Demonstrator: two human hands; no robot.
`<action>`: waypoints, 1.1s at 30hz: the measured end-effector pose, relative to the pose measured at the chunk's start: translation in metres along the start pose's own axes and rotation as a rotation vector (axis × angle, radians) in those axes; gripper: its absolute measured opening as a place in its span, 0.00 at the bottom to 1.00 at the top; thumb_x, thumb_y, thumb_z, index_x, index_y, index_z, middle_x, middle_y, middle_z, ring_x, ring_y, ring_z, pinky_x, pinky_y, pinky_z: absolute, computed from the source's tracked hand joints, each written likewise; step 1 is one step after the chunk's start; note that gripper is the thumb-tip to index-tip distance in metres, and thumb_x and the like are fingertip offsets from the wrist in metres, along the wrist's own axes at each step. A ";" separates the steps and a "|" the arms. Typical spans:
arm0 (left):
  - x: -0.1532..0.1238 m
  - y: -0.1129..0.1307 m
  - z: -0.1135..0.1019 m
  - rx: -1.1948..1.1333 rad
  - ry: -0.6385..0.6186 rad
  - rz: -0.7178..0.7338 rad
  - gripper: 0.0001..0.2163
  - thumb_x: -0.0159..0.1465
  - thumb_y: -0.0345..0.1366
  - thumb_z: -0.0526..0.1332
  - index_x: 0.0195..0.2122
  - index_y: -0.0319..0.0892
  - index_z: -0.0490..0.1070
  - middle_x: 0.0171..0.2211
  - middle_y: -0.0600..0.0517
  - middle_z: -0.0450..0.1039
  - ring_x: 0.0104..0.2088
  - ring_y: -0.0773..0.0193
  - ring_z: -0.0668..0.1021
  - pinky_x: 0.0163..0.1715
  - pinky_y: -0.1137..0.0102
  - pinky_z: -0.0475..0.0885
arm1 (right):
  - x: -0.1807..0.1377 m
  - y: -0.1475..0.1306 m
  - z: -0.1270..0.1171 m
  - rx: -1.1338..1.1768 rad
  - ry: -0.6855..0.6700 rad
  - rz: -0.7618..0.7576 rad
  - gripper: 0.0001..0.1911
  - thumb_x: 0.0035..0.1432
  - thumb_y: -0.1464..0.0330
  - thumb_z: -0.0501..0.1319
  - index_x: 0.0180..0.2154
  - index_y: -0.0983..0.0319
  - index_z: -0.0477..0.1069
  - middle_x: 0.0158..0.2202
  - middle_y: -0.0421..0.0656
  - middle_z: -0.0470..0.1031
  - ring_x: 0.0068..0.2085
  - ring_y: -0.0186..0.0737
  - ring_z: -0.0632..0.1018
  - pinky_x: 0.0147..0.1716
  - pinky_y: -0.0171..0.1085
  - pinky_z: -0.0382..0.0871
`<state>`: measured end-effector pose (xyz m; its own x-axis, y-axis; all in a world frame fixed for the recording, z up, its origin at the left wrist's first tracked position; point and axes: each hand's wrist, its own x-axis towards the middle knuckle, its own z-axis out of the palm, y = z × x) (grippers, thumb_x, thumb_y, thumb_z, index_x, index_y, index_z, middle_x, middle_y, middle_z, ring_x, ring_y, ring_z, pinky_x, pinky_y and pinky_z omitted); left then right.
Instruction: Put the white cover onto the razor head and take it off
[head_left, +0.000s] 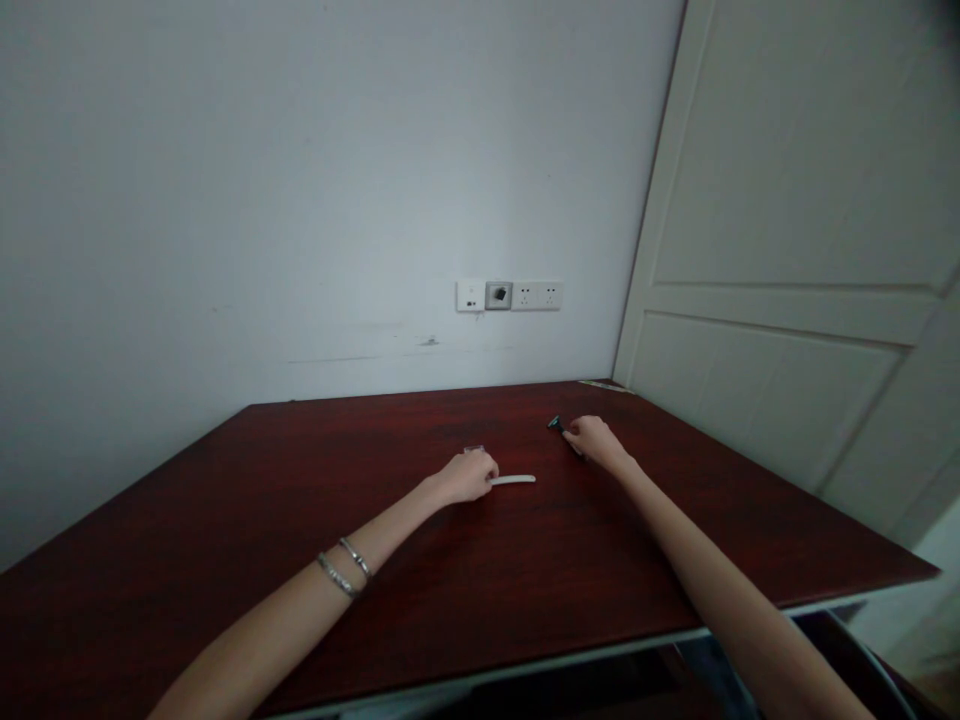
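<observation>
My left hand (470,476) is closed at the middle of the table, around one end of a slim white handle-like stick (514,479). The stick points right and lies low over the tabletop; its other end is hidden in my fingers. Just behind that hand shows the edge of a small clear, pinkish thing (474,449), mostly covered. Farther right, my right hand (596,440) has its fingers closed on the handle of a dark razor (556,425), whose head points to the far left. The razor is at the table surface.
The dark red wooden table (360,440) reaches the white wall, which carries a row of sockets (537,295). A white panelled door (772,320) stands along the right side. A flat pale strip (606,386) lies at the back right corner. Below the front edge is a dark open space.
</observation>
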<state>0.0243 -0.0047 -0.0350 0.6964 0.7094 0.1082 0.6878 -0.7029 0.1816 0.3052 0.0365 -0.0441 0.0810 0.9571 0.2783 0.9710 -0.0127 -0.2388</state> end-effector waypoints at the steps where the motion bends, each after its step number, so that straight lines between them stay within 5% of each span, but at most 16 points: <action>1: 0.000 0.001 -0.001 0.005 -0.008 0.008 0.11 0.55 0.26 0.55 0.33 0.42 0.76 0.32 0.46 0.75 0.32 0.60 0.75 0.30 0.69 0.67 | -0.001 -0.004 -0.004 0.019 0.021 -0.028 0.14 0.55 0.66 0.56 0.38 0.66 0.76 0.39 0.52 0.76 0.41 0.44 0.76 0.39 0.33 0.64; 4: -0.003 0.002 -0.006 -0.005 -0.016 0.055 0.12 0.54 0.25 0.55 0.33 0.42 0.76 0.31 0.47 0.75 0.31 0.62 0.75 0.32 0.69 0.67 | -0.013 -0.025 -0.016 0.128 0.033 -0.193 0.15 0.54 0.67 0.57 0.40 0.65 0.76 0.39 0.49 0.77 0.41 0.42 0.76 0.41 0.33 0.64; 12: -0.007 -0.004 -0.019 0.010 -0.012 0.144 0.12 0.52 0.25 0.56 0.34 0.40 0.76 0.32 0.47 0.76 0.32 0.61 0.76 0.33 0.71 0.67 | -0.062 -0.080 -0.023 0.282 -0.214 -0.575 0.14 0.51 0.62 0.60 0.36 0.63 0.78 0.33 0.44 0.76 0.34 0.37 0.74 0.33 0.31 0.63; 24: -0.006 0.000 -0.014 0.085 0.001 0.194 0.09 0.54 0.25 0.55 0.33 0.39 0.74 0.34 0.46 0.72 0.37 0.60 0.73 0.39 0.69 0.66 | -0.077 -0.092 -0.012 0.260 -0.296 -0.591 0.09 0.47 0.71 0.58 0.26 0.68 0.77 0.21 0.40 0.72 0.23 0.29 0.67 0.23 0.29 0.55; 33: -0.007 -0.014 -0.047 0.015 0.369 0.109 0.16 0.56 0.34 0.60 0.48 0.43 0.67 0.49 0.47 0.67 0.51 0.56 0.66 0.53 0.60 0.58 | -0.064 -0.041 -0.031 0.305 -0.040 -0.372 0.11 0.49 0.68 0.58 0.28 0.66 0.77 0.25 0.44 0.76 0.27 0.35 0.73 0.26 0.30 0.59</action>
<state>0.0004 0.0024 0.0075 0.6471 0.5995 0.4709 0.6182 -0.7742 0.1360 0.2675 -0.0328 -0.0233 -0.2737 0.8910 0.3622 0.8218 0.4123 -0.3934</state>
